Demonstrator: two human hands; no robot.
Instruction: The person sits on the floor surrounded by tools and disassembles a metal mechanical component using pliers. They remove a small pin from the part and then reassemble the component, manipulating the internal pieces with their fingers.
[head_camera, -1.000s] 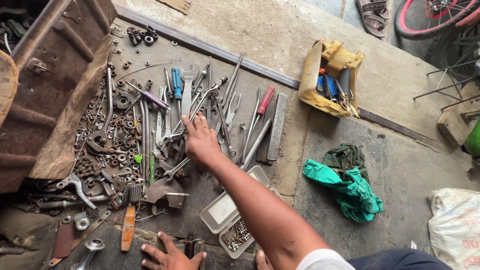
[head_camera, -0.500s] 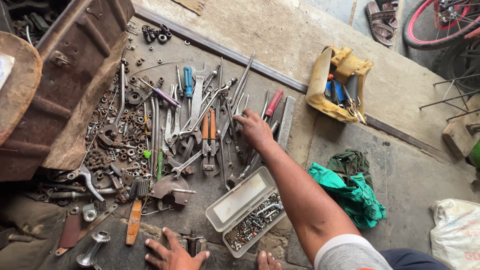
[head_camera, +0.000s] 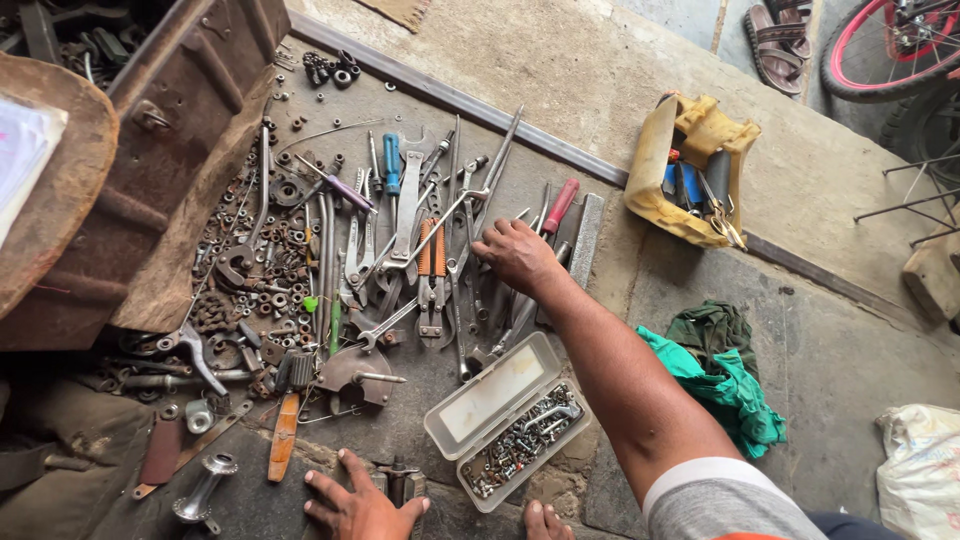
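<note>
While the left hand (head_camera: 358, 505) rests flat with fingers spread on the floor (head_camera: 840, 340) beside a bicycle pedal (head_camera: 400, 485), an open plastic case (head_camera: 508, 418) of bolts lies just beyond. Farther out, the right hand (head_camera: 516, 254) presses loosely curled fingers into the wrenches (head_camera: 455, 270), gripping nothing visible.

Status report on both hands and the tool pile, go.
Right hand reaching into the spread of wrenches and pliers, fingers on the tools, grip unclear. Left hand flat on the floor beside a bike pedal. Open parts box under the right forearm.
</note>
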